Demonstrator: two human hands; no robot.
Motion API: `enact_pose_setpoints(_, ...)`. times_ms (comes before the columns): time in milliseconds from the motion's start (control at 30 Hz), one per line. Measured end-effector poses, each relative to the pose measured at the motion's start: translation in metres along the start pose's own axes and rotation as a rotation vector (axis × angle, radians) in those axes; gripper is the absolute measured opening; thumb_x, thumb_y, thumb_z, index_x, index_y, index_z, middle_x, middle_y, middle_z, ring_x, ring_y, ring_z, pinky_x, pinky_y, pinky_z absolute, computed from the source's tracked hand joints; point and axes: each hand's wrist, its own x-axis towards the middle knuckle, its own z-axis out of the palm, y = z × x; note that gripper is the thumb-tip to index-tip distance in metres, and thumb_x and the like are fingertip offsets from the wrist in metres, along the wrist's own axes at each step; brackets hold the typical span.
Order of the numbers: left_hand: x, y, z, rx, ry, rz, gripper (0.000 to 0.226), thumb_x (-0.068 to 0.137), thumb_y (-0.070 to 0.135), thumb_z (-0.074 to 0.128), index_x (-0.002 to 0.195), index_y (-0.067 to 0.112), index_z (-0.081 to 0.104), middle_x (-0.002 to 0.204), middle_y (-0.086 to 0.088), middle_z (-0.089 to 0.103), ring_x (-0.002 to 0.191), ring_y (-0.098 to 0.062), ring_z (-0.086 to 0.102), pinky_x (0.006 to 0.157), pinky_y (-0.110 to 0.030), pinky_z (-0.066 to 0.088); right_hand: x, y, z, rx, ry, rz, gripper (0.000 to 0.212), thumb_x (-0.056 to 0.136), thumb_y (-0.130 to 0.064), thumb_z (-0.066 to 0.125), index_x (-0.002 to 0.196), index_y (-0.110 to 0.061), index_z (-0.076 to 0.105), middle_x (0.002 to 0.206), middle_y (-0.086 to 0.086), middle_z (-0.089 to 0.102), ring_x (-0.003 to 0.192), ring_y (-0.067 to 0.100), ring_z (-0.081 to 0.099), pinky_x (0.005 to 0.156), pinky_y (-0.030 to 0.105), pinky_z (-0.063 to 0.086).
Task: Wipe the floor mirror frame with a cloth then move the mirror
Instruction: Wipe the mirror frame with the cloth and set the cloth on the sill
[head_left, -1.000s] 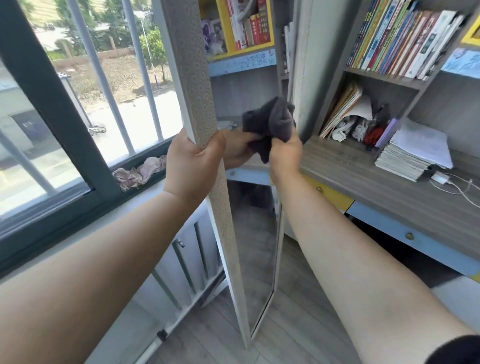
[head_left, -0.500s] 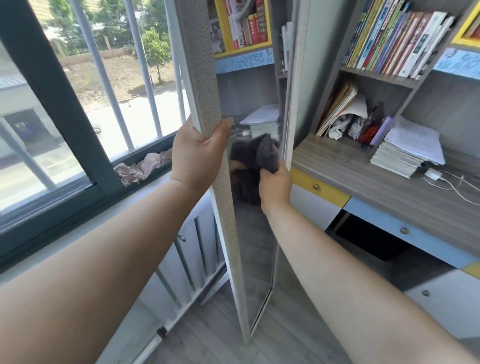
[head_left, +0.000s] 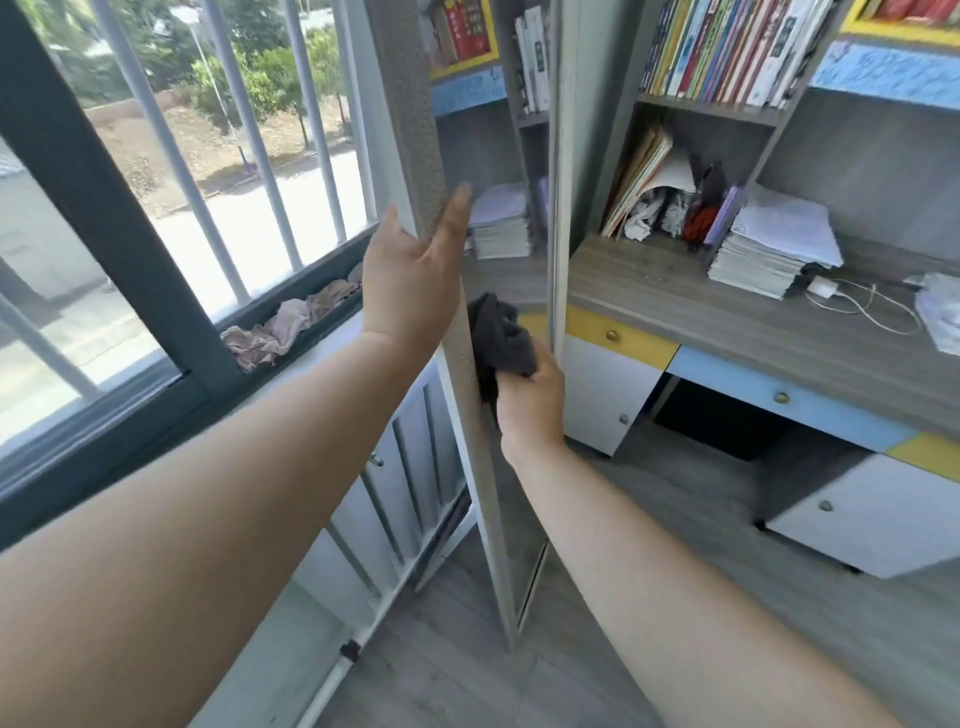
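A tall floor mirror (head_left: 511, 234) stands upright on the wooden floor, seen nearly edge-on, its glass reflecting the shelves. Its near frame edge (head_left: 415, 130) is patterned grey, and the far edge (head_left: 557, 208) is pale. My left hand (head_left: 410, 275) grips the near edge at about mid-height, thumb on the glass side. My right hand (head_left: 530, 395) holds a dark grey cloth (head_left: 501, 338) bunched against the glass between the two frame edges, lower than my left hand.
A barred window (head_left: 208, 156) with a crumpled pinkish rag (head_left: 280, 327) on its sill is at the left, above a white radiator cover (head_left: 400, 493). A desk (head_left: 727, 317) with bookshelves, paper stacks and a charger cable stands at the right.
My right hand has carried the cloth down the mirror, from about the height of my left hand to well below it. My left hand has kept its grip on the frame edge.
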Motion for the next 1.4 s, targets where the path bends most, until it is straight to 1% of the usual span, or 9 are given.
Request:
enact_pose_setpoints(200,0.001,0.000,-0.010,-0.288,-0.127,-0.080,0.038,0.097,0.042,0.050,0.100,0.010,0.069,0.097,-0.005,0.074,0.094,-0.015,0.071,0.092,-0.036,0.056,-0.005,-0.087,0.026,0.196,-0.028,-0.395,0.032,0.078,-0.002,0.059,0.105,-0.020,0.062,0.112,0.018,0.063,0.108,0.030,0.060,0.102,0.047,0.049)
enact_pose_setpoints(467,-0.010,0.002,-0.014,-0.273,-0.212,-0.221,0.069,0.085,0.069,0.047,0.135,0.022,0.054,0.134,-0.003,0.062,0.126,-0.021,0.055,0.111,-0.040,0.038,-0.060,0.034,0.007,-0.474,0.057,-0.767,0.030,0.084,-0.016,0.063,0.111,-0.019,0.051,0.131,0.007,0.039,0.115,0.041,0.052,0.102,0.045,0.044)
enact_pose_setpoints(567,-0.015,0.005,-0.016,-0.248,-0.225,-0.179,0.070,0.077,0.074,0.046,0.118,0.020,0.064,0.105,-0.011,0.072,0.106,-0.034,0.063,0.093,-0.052,0.046,-0.062,0.062,-0.008,-0.575,-0.008,-0.682,0.038,0.076,-0.005,0.070,0.103,-0.023,0.051,0.129,0.010,0.041,0.113,0.040,0.053,0.097,0.051,0.046)
enact_pose_setpoints(700,-0.013,0.001,-0.010,-0.198,-0.156,-0.138,0.071,0.095,0.058,0.043,0.130,-0.003,0.055,0.133,-0.030,0.052,0.125,-0.046,0.050,0.105,-0.057,0.041,-0.049,0.008,0.004,-0.275,0.041,-0.378,0.026,0.076,-0.002,0.057,0.095,-0.020,0.058,0.117,0.019,0.048,0.106,0.031,0.054,0.097,0.025,0.044)
enact_pose_setpoints(833,-0.017,-0.001,-0.005,-0.208,-0.058,-0.169,0.051,0.091,0.062,0.048,0.106,0.016,0.067,0.092,0.001,0.075,0.092,-0.023,0.068,0.084,-0.034,0.051,-0.024,-0.039,0.007,-0.134,-0.007,-0.460,0.023,0.078,0.008,0.054,0.099,0.002,0.060,0.113,0.022,0.049,0.103,0.017,0.052,0.099,0.019,0.041)
enact_pose_setpoints(933,-0.018,-0.005,0.000,-0.216,-0.027,-0.181,0.057,0.096,0.057,0.046,0.132,0.014,0.058,0.130,-0.008,0.065,0.122,-0.021,0.059,0.110,-0.044,0.044,-0.020,-0.007,0.000,-0.297,-0.108,-0.483,0.019,0.080,-0.006,0.062,0.097,0.002,0.060,0.117,0.021,0.049,0.111,0.020,0.052,0.105,0.016,0.039)
enact_pose_setpoints(1033,-0.028,-0.018,0.002,-0.186,-0.093,-0.204,0.060,0.096,0.058,0.044,0.135,0.013,0.056,0.122,-0.009,0.067,0.107,-0.014,0.061,0.097,-0.035,0.049,-0.022,0.046,-0.018,-0.424,-0.172,-0.270,0.015,0.083,-0.027,0.051,0.085,-0.014,0.056,0.104,0.019,0.057,0.098,0.013,0.054,0.096,0.031,0.048)
enact_pose_setpoints(1200,-0.047,-0.042,0.005,-0.201,-0.190,-0.324,0.066,0.079,0.070,0.051,0.098,0.008,0.061,0.082,-0.009,0.057,0.075,-0.020,0.057,0.069,-0.035,0.044,0.008,0.006,-0.018,-0.046,0.102,0.235,0.025,0.090,-0.006,0.050,0.111,-0.014,0.060,0.108,0.007,0.066,0.108,0.027,0.063,0.089,0.031,0.050)
enact_pose_setpoints(1400,-0.050,-0.051,0.008,-0.196,-0.173,-0.271,0.045,0.086,0.064,0.046,0.113,0.033,0.062,0.109,-0.001,0.071,0.110,-0.025,0.066,0.099,-0.049,0.052,0.028,-0.075,0.004,-0.010,-0.010,-0.234,0.029,0.080,-0.017,0.063,0.108,-0.022,0.058,0.117,0.018,0.063,0.111,0.030,0.061,0.101,0.043,0.049)
